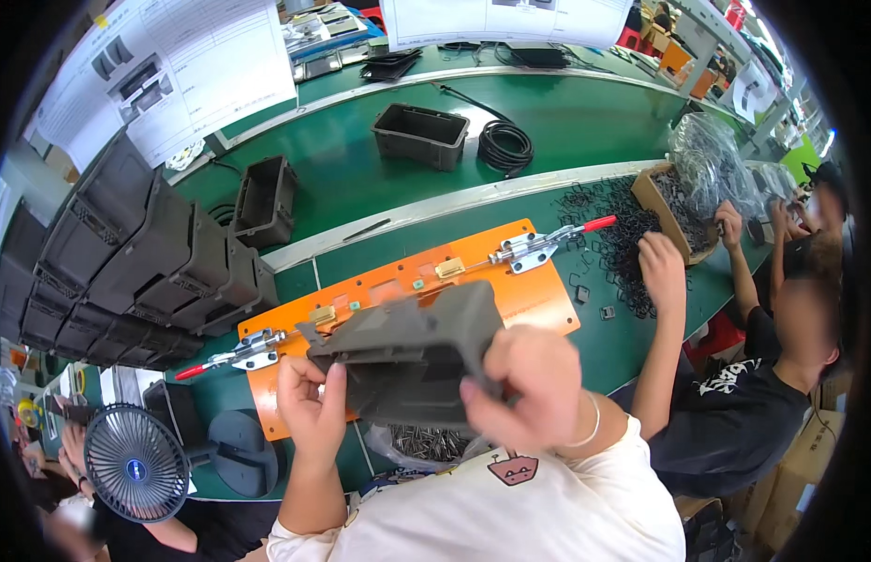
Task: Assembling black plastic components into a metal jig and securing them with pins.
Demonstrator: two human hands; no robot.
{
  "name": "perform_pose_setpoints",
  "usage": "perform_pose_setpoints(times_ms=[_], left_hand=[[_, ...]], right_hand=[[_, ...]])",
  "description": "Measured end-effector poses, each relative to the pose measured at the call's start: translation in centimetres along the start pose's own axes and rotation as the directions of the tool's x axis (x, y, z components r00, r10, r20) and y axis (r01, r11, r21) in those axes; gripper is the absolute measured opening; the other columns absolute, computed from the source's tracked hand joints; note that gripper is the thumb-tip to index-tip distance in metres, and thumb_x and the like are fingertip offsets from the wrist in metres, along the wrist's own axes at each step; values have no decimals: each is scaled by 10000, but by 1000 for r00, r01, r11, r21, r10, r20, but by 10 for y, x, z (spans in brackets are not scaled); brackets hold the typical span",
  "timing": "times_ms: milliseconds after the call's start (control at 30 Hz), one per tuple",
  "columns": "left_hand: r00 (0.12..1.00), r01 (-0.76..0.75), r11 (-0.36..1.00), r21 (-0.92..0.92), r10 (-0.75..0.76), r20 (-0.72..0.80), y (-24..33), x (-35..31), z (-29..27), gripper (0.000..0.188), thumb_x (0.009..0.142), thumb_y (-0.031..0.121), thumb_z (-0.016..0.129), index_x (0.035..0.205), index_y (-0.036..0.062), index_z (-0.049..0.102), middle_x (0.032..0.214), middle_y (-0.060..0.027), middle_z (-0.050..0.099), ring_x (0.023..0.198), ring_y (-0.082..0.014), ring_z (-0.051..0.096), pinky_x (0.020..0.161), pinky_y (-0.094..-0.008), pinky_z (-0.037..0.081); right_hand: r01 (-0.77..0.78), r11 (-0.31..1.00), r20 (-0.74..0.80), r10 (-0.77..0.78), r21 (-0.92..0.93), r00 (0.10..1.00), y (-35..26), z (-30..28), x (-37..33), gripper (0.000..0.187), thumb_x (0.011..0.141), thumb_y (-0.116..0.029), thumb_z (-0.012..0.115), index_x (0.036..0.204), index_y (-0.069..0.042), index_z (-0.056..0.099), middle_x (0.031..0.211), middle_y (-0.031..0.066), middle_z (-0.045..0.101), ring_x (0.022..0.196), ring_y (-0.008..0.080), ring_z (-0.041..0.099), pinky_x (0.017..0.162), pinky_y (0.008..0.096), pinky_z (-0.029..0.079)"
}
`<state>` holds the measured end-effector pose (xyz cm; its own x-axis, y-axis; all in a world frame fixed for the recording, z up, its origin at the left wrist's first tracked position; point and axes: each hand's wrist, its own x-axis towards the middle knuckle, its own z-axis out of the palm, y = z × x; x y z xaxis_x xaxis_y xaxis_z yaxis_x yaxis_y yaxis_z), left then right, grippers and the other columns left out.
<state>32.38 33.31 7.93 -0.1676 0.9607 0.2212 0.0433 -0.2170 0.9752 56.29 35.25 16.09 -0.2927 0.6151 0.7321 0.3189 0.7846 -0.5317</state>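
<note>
A dark grey plastic box housing is tilted in front of me, its open side facing my body. My left hand pinches its left end between thumb and fingers. Around its right end my right hand is closed, slightly blurred. Beneath the housing lies an orange fixture plate, partly hidden by it. The plate carries a right toggle clamp and a left toggle clamp, both with red handles, plus small brass-coloured blocks.
Stacked grey housings stand at the left. Beyond the plate are two open housings and a coiled black cable. Small black parts spread at right, where a co-worker's hand reaches. A fan and a bag of screws are near.
</note>
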Motion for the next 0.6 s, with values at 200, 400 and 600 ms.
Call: perform_pose_setpoints(times_ms=[200, 400, 600], left_hand=[[957, -206, 958, 199, 155, 244, -7, 7, 19, 244, 881, 212, 616, 979, 9, 524, 900, -111, 592, 792, -226, 580, 746, -315, 444], [879, -435, 712, 551, 204, 430, -4, 13, 25, 275, 754, 233, 725, 850, 23, 576, 785, -119, 583, 740, -311, 573, 646, -398, 410], [896, -390, 716, 580, 149, 418, -4, 17, 27, 285, 746, 259, 733, 818, 35, 574, 758, -115, 569, 701, -308, 562, 636, -392, 405]], right_hand=[[-549, 729, -417, 684, 409, 598, 138, -61, 34, 134, 774, -87, 630, 787, -74, 498, 698, -33, 489, 605, 52, 442, 531, 229, 389], [-458, 226, -290, 954, 860, -72, 323, -124, 62, 73, 863, -78, 565, 874, -44, 501, 683, 52, 470, 536, 160, 485, 678, 484, 554], [-694, 34, -85, 996, 719, -40, 354, -84, 101, 347, 898, -201, 588, 1192, -49, 482, 1045, 133, 572, 866, 309, 636, 753, 469, 535]])
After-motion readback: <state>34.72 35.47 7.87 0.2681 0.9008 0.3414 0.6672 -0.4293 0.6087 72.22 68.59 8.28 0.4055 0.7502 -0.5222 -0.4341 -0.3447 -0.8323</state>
